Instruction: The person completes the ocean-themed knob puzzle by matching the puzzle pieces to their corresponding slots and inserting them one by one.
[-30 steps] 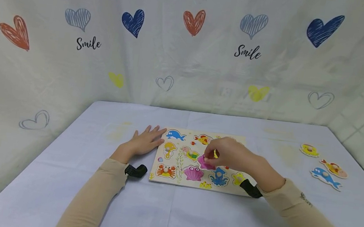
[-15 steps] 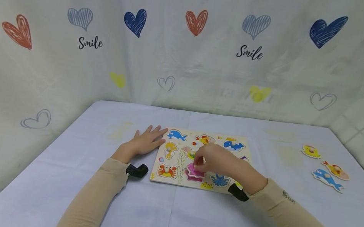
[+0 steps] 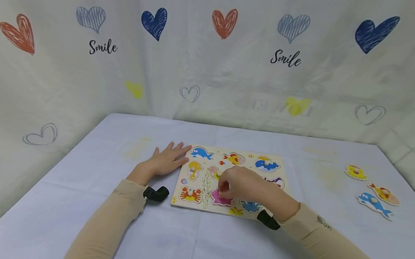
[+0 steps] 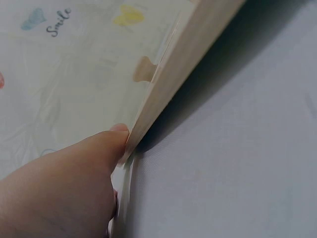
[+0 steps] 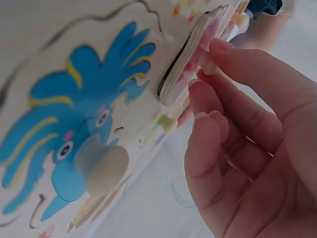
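Right hand (image 3: 237, 186) pinches pink wooden shell piece (image 3: 220, 199) by its peg, board's 6 o'clock | left hand (image 3: 165, 161) flat, steadying wooden sea-animal puzzle board (image 3: 189, 181) at 9 o'clock | lower level, square to recess.

Your puzzle board (image 3: 201, 204) at the table (image 3: 191, 242) centre, your left hand (image 3: 164, 162) flat against its left edge, your right hand (image 3: 241, 184) over its near middle on the shell piece (image 3: 219, 200), crab piece (image 3: 190, 195) left of that, three loose pieces (image 3: 375, 193) far right.
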The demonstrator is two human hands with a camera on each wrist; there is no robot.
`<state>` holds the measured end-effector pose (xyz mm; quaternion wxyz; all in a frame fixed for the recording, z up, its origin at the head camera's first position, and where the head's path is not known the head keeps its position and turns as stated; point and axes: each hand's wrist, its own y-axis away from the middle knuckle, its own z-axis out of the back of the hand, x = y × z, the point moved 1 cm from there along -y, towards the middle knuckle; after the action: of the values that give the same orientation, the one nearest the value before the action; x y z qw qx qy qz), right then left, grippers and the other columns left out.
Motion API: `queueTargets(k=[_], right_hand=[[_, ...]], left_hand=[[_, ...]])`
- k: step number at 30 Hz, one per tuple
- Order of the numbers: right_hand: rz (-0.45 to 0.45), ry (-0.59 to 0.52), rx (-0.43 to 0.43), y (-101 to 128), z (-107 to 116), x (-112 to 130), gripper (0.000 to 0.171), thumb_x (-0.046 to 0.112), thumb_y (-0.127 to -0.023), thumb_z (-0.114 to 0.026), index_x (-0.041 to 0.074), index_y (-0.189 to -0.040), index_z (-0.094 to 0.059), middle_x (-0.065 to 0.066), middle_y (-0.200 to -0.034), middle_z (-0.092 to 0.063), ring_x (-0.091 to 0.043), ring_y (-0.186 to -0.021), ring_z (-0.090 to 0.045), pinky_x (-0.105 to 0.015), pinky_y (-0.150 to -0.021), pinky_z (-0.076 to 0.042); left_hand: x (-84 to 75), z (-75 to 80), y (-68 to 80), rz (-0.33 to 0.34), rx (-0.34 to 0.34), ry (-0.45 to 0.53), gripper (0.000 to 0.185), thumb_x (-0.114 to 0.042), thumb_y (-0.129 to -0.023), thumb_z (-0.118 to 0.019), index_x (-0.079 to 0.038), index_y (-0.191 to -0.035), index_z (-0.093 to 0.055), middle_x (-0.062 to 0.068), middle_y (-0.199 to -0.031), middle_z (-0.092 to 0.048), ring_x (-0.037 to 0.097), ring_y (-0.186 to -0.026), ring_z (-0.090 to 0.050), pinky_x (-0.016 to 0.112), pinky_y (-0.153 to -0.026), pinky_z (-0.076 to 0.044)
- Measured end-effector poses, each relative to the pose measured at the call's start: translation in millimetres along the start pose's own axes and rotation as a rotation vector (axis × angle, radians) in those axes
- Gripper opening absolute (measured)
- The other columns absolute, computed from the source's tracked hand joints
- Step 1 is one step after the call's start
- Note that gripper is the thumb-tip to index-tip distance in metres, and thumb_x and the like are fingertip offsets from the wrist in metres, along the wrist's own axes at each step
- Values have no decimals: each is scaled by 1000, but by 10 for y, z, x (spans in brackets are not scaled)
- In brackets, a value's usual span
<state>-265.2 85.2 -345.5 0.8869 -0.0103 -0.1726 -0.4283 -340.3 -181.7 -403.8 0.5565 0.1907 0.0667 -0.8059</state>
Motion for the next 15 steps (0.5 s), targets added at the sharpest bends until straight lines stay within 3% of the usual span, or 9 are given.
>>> queueTargets(k=[15], right_hand=[[2,7,-17,49,7,36,5,18,-89,-83,16,-86,-79,10,-74,-61,-11,-74,-54,-26,-71,-49]], left_hand=[[-18,-15,-10,-6,-5,-6,64,-52,-109,-37,-26,-165,-24,9,-171,-13,39,-156,0,73,-115,3]])
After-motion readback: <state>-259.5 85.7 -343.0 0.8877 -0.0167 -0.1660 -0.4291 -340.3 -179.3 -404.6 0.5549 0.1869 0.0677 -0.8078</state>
